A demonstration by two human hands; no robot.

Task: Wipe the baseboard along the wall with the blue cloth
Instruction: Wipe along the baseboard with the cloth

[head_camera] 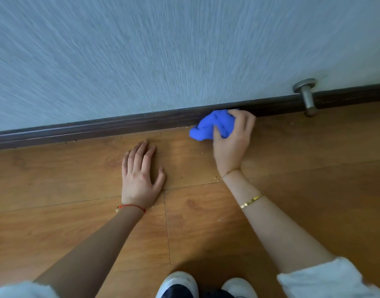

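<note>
A dark brown baseboard (111,126) runs along the foot of the pale textured wall, from lower left to upper right. My right hand (233,141) grips a bunched blue cloth (210,125) and holds it against the baseboard, right of centre. My left hand (140,179) lies flat on the wooden floor a little in front of the baseboard, fingers straight and pointing at the wall.
A metal door stopper (307,96) sticks out from the baseboard at the right. Small crumbs lie scattered on the wooden floor (77,179) along the baseboard. My two white shoes (178,284) show at the bottom edge.
</note>
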